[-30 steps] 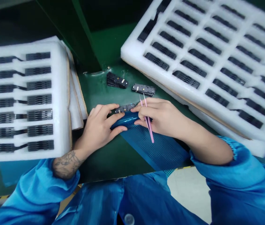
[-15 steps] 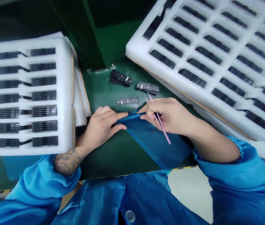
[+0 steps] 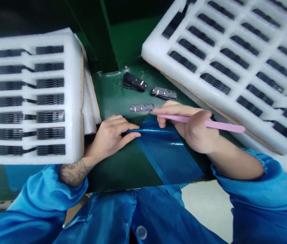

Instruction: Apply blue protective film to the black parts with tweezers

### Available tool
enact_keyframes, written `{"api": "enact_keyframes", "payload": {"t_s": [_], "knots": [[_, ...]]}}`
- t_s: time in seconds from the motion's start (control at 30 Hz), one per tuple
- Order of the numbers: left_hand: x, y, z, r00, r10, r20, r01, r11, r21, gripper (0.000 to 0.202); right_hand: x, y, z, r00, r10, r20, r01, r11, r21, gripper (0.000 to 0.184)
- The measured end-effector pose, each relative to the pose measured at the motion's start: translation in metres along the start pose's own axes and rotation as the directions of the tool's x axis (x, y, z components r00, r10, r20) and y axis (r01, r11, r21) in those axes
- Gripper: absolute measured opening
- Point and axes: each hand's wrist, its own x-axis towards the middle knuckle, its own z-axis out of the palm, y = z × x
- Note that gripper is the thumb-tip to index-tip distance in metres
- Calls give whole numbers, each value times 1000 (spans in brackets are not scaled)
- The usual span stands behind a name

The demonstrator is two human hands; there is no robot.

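My left hand (image 3: pixel 115 135) pinches the left end of a folded edge on a blue film sheet (image 3: pixel 169 159) patterned with small dots. Pink tweezers (image 3: pixel 226 127) lie across my right hand (image 3: pixel 195 127), held in its fingers, their tips pointing left. Just beyond the film a single black slotted electronic part (image 3: pixel 141 107) lies flat, close to the tweezer tips. Two stacks of similar black parts sit behind it, one stack (image 3: pixel 134 82) to the left and another stack (image 3: pixel 164 92) to the right.
A white foam tray (image 3: pixel 73 101) filled with black parts stands at the left on further foam layers. A larger foam tray (image 3: pixel 156 51), also loaded, sits tilted at the right. Behind is a green post (image 3: pixel 92 37). The green tabletop (image 3: pixel 118 166) ends near my body.
My right hand has let go of the film's folded edge and turned, swinging the tweezers nearly level, tips to the left. My left hand keeps its pinch on the film.
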Motion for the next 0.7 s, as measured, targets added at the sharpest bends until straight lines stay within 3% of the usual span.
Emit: {"api": "enact_keyframes", "payload": {"t_s": [0.07, 0.17, 0.27, 0.5, 0.7], "knots": [[0, 0, 1, 1000, -11, -11, 11, 1000, -4, 17, 1, 0, 3, 999, 23, 45, -24, 999, 28, 48], [0, 1, 1, 999, -31, -13, 31, 999, -7, 16, 1, 0, 9, 986, 167, 2, -166, 983, 76, 21], [1, 2, 1, 999, -36, -6, 36, 999, -9, 14, 3, 1, 12, 971, 238, -36, -234, 968, 92, 21], [1, 1, 3, 999, -43, -7, 43, 999, 15, 13, 10, -6, 10, 998, 68, 4, -68, 997, -23, 16], [1, 1, 4, 1000, -19, -20, 20, 999, 45, 12, 8, -7, 19, 990, 100, -103, -113, 986, -120, 13]]}}
